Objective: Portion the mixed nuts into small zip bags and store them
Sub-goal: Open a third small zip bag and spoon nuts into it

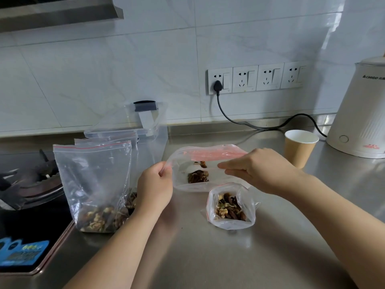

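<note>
Above the steel counter [208, 257] I hold a clear zip bag [193, 170] with a red seal strip, tilted on its side, a small clump of mixed nuts inside. My left hand [155, 188] pinches its left edge. My right hand [256, 170] pinches the near lip at the right. Just below stands a small open bag of nuts [230, 207]. At the left stand taller zip bags [93, 184] with nuts at the bottom, one behind another.
A clear plastic container [150, 126] with an open lid stands behind the bags. A gas hob [29, 184] fills the left. At the right are a paper cup [300, 149], a white kettle [362, 113] and a black cable [260, 126] from the wall sockets.
</note>
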